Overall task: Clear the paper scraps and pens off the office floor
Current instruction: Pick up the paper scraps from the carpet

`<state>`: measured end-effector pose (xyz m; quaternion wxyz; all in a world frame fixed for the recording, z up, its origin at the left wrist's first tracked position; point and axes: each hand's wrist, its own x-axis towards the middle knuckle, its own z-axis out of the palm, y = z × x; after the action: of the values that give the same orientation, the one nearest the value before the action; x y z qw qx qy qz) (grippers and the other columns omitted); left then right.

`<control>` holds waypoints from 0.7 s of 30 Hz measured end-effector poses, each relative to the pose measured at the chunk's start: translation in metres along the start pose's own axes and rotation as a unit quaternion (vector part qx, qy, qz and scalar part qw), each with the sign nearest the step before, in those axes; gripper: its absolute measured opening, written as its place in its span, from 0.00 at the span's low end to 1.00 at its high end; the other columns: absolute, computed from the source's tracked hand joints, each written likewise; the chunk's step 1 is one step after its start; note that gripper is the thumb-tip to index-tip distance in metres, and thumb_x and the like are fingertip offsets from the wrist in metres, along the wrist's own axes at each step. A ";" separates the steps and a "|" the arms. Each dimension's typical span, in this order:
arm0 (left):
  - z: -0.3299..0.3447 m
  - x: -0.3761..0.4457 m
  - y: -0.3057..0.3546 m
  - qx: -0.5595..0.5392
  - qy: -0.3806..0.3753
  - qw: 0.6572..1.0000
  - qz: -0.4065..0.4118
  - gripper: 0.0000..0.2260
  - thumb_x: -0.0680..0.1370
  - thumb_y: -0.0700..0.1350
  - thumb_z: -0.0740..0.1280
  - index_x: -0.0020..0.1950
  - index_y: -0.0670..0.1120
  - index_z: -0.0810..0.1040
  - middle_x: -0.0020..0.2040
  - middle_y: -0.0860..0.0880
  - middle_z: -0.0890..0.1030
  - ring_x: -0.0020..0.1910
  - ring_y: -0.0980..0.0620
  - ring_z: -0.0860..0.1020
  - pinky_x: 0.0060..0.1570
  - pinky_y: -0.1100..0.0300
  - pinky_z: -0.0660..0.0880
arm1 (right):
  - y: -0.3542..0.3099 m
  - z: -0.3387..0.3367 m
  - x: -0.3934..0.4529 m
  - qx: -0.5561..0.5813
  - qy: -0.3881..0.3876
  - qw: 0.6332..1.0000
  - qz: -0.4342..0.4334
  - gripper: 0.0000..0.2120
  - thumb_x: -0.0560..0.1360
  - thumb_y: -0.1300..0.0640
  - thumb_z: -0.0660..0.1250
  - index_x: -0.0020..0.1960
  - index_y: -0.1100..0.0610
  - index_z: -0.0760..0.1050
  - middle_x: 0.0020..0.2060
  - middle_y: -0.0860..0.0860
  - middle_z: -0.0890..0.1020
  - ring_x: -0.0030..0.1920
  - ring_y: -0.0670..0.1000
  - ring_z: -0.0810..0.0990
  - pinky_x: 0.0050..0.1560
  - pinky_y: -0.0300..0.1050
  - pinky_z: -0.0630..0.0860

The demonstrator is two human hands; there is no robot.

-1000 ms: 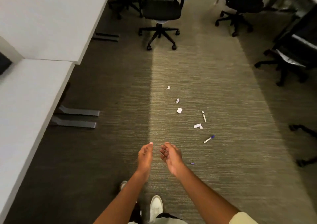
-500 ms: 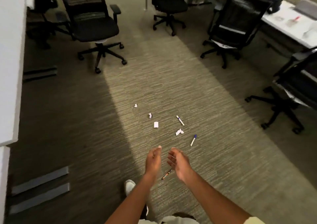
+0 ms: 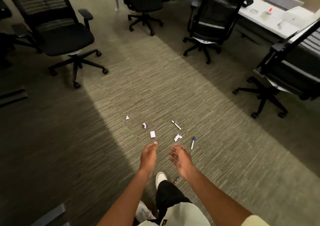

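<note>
Several white paper scraps lie on the carpet ahead: a flat square one (image 3: 152,134), a crumpled one (image 3: 177,137), and two small ones (image 3: 144,125) (image 3: 127,117) farther left. A white pen with a dark tip (image 3: 176,125) and a blue-capped pen (image 3: 192,143) lie to the right of them. A third pen (image 3: 176,180) shows near my white shoe. My left hand (image 3: 148,156) and right hand (image 3: 180,158) hang side by side above the floor, fingers loosely apart, holding nothing, just short of the scraps.
Black office chairs stand around the aisle: one at the left (image 3: 64,40), one at the back (image 3: 144,4), one at the right (image 3: 210,26), one at the far right (image 3: 285,80). A white desk (image 3: 270,23) with small items runs along the upper right. Desk feet (image 3: 12,96) lie at the left.
The view has swung right and moved forward, so the scraps and pens lie closer to my hands. The left desks have left the view. My hands stay empty.
</note>
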<state>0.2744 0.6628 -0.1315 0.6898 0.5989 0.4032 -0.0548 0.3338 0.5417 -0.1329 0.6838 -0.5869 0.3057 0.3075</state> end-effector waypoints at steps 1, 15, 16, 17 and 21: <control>0.000 0.008 0.004 0.000 -0.003 1.000 -0.003 0.17 0.80 0.54 0.60 0.59 0.43 0.76 0.57 0.44 0.80 0.52 0.48 0.77 0.45 0.57 0.73 | -0.004 0.003 0.006 0.006 0.006 1.000 0.001 0.05 0.79 0.60 0.64 0.51 0.61 0.76 0.41 0.54 0.79 0.40 0.52 0.77 0.42 0.45 0.75; 0.053 0.177 0.092 0.074 -0.031 0.997 -0.024 0.08 0.80 0.48 0.63 0.47 0.45 0.77 0.40 0.47 0.76 0.39 0.51 0.72 0.36 0.58 0.69 | -0.116 0.040 0.158 0.095 0.050 0.994 0.007 0.03 0.78 0.59 0.65 0.52 0.57 0.75 0.40 0.53 0.78 0.41 0.50 0.76 0.41 0.44 0.74; 0.062 0.192 0.099 0.080 -0.031 0.996 -0.029 0.08 0.80 0.48 0.63 0.49 0.44 0.78 0.41 0.47 0.77 0.41 0.51 0.73 0.39 0.57 0.69 | -0.128 0.042 0.170 0.101 0.054 0.993 0.012 0.03 0.78 0.61 0.64 0.52 0.57 0.75 0.39 0.52 0.77 0.39 0.49 0.75 0.40 0.43 0.73; 0.070 0.207 0.106 0.081 -0.026 0.996 -0.033 0.09 0.80 0.48 0.63 0.52 0.43 0.78 0.43 0.47 0.78 0.42 0.50 0.73 0.42 0.56 0.70 | -0.139 0.044 0.181 0.107 0.055 0.993 0.016 0.03 0.78 0.62 0.64 0.51 0.57 0.75 0.38 0.52 0.76 0.37 0.49 0.74 0.38 0.43 0.71; 0.096 0.263 0.125 0.087 -0.024 0.995 -0.052 0.10 0.81 0.50 0.62 0.55 0.46 0.78 0.51 0.46 0.81 0.50 0.48 0.78 0.46 0.55 0.72 | -0.178 0.051 0.220 0.128 0.055 0.990 0.025 0.05 0.78 0.66 0.62 0.49 0.58 0.74 0.38 0.53 0.74 0.35 0.49 0.71 0.35 0.43 0.66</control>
<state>0.5674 0.7208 -0.2012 0.6406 0.6336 0.4106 -0.1396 0.6129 0.5838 -0.1888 0.7273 -0.5031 0.3944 0.2498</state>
